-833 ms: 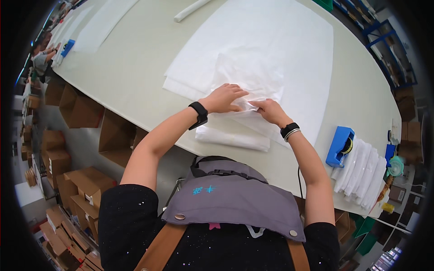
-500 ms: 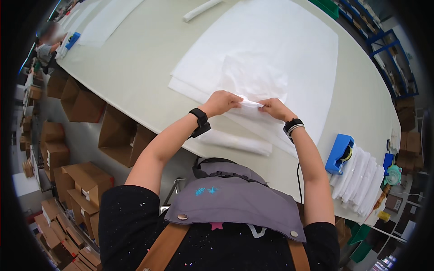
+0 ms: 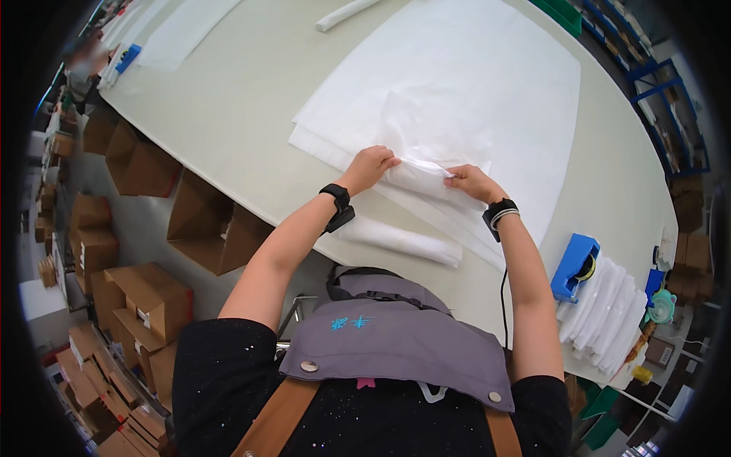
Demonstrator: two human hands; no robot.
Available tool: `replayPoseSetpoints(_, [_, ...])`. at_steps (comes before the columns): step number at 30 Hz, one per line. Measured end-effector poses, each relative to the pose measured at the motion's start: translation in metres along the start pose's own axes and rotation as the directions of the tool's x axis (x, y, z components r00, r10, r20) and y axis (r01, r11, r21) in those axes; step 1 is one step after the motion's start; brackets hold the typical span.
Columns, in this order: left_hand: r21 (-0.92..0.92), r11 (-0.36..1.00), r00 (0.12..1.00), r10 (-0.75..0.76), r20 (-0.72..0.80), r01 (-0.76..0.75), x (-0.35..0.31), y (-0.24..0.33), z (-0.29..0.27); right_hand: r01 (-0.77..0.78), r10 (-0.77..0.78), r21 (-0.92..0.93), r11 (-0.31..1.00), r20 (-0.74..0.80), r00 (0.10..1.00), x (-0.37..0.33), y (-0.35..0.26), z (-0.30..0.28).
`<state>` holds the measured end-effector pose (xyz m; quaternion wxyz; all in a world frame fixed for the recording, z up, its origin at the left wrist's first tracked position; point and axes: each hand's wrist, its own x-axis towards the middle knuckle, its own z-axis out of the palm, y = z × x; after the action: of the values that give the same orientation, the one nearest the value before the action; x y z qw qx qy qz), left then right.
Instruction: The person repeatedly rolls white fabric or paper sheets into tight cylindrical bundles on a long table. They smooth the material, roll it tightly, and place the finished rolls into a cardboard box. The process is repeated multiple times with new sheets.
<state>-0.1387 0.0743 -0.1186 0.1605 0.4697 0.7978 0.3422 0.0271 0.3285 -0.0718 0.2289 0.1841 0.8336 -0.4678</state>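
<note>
A translucent white plastic bag [image 3: 434,129] lies on a stack of large white sheets [image 3: 510,68]. My left hand [image 3: 371,166] pinches one end of the bag's near edge, and my right hand [image 3: 472,183] pinches the other end. Between the two hands the edge is drawn out, with the bag's near part hanging rounded and bulging below it. Whether anything lies inside the bag I cannot tell. Closer to me, a white rolled bundle [image 3: 403,241] rests along the table's front edge.
On the table [image 3: 251,99], a blue tape dispenser [image 3: 572,266] stands at the right beside several folded white bundles [image 3: 605,312]. Another white roll [image 3: 346,14] lies at the far side. Open cardboard boxes [image 3: 213,221] stand along the left. A person [image 3: 82,72] is at the far left.
My hands have moved slightly apart, stretching the bag's edge wider between them. A rounded part of the bag now shows below that edge.
</note>
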Motion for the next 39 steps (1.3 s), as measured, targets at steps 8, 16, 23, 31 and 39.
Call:
replayPoseSetpoints(8, [0.24,0.965,0.953,-0.031,-0.301,0.107,0.025,0.023,0.026,-0.025,0.026,-0.094,0.995,0.011,1.0,0.005,-0.006,-0.008])
replayPoseSetpoints(16, [0.468,0.808,0.934,0.31,0.178,-0.357,0.014,0.076,0.048,0.068,-0.092,-0.118,0.991,-0.214,0.972,0.002,0.004,-0.01])
replayPoseSetpoints(23, [0.364,0.892,0.956,0.199,0.216,-0.268,0.037,0.072,0.051,0.106,-0.607,-0.805,0.584,-0.346,0.716,-0.061,0.01,0.033])
replayPoseSetpoints(31, [0.292,0.933,0.917,0.083,0.39,-0.208,0.058,0.065,0.035,0.165,-0.348,-0.484,0.859,-0.318,0.882,-0.03,0.043,0.006])
replayPoseSetpoints(39, [0.312,0.938,0.905,0.004,0.426,-0.151,0.052,0.03,-0.004,0.148,-0.106,0.182,0.972,-0.222,0.969,-0.028,0.047,-0.008])
